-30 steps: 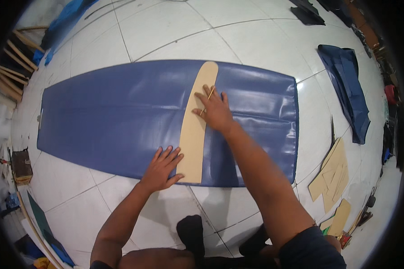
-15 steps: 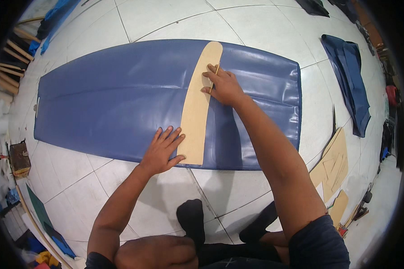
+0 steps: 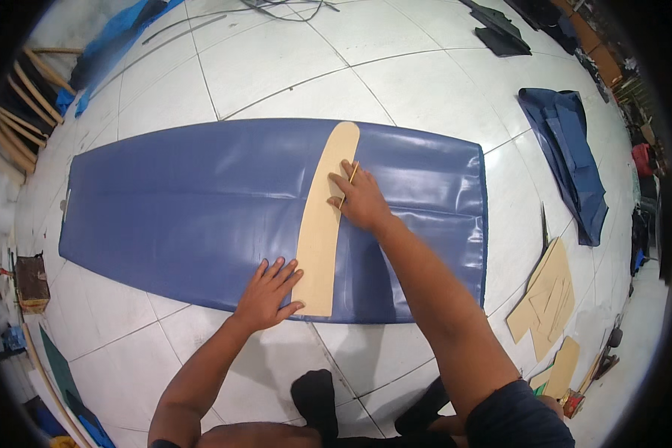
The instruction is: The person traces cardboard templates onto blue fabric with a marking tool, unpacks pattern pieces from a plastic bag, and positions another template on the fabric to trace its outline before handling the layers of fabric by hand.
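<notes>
A large sheet of glossy blue vinyl-like material (image 3: 187,216) lies flat on the floor, creased lengthwise. Across it rests a long tan pattern piece (image 3: 320,254), rounded at its far end and straight-cut at its near end. My left hand (image 3: 265,295) is spread at the pattern's lower left edge, with its fingertips on the pattern and the palm over the blue sheet. Farther up, my right hand (image 3: 362,198) presses on the pattern's right side. A thin yellow pencil (image 3: 349,185) is held between its fingers, slanting over the pattern's right edge.
Folded dark blue material (image 3: 567,160) lies on the tiles at right. Below it are tan pattern pieces (image 3: 546,299). A brown box (image 3: 32,284) stands at left, below several wooden poles (image 3: 26,131). Black cords (image 3: 287,9) lie at the far side. My sock-covered foot (image 3: 315,403) is near the sheet.
The whole scene sits lower in the picture as the view has tilted toward the far side. Both hands keep about the same places on the pattern piece.
</notes>
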Tool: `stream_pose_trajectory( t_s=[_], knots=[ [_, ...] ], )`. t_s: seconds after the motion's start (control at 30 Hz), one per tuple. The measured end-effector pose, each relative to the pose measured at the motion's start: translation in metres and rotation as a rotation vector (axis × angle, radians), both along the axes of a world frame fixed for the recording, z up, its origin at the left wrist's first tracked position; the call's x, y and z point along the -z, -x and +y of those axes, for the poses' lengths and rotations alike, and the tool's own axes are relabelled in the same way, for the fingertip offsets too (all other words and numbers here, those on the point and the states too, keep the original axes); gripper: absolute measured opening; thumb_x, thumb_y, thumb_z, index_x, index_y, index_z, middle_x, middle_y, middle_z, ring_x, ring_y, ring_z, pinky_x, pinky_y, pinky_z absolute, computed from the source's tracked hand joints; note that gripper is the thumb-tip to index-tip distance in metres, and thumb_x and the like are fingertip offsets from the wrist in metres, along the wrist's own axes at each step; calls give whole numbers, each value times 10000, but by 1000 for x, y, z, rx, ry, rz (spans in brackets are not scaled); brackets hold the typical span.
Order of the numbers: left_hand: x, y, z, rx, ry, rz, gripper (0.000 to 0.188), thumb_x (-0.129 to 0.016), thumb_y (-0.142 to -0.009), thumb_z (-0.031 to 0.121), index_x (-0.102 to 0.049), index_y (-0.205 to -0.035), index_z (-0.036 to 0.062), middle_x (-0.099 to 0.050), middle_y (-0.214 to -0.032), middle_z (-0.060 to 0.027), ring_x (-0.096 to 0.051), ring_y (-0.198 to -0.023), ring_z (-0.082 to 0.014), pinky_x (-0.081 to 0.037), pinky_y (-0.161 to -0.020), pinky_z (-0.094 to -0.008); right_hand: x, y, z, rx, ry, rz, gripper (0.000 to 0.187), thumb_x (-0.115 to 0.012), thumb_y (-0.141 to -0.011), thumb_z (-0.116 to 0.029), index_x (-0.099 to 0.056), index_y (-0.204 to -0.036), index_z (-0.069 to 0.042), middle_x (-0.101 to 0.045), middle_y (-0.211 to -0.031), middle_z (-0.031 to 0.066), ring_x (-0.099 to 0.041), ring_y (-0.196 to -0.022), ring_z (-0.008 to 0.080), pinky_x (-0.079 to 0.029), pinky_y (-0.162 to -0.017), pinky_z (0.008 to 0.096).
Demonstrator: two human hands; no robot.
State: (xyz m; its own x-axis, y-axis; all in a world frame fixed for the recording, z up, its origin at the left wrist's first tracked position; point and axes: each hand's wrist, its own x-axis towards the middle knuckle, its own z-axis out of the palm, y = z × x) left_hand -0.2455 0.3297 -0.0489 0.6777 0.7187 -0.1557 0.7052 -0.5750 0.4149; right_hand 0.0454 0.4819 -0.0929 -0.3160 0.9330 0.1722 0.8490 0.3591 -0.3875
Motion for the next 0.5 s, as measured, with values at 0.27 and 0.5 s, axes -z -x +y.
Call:
stream_pose_trajectory(
  t_s=[0.27, 0.5],
  knots=[
    [-2, 2, -1, -15, 1, -22, 677, -553, -973, 506, -449, -1488, 80, -378, -1583, -146, -314, -1469, -375, -200, -1206, -555, -8, 5, -2, 8, 49, -3, 558, -670, -927, -395, -545, -1402, -131, -386, -1556, 200, -324, -1449, 428, -286, -1164, 528],
    [-5, -1, 3, -18, 24, -34, 679, -600, -953, 474, -457, -1477, 66, -393, -1567, -162, -318, -1464, -380, -194, -1206, -557, -4, 1, -3, 37, 2, 16, 559, -682, -921, -396, -547, -1396, -134, -413, -1537, 198, -338, -1442, 414, -303, -1151, 520]
  ],
)
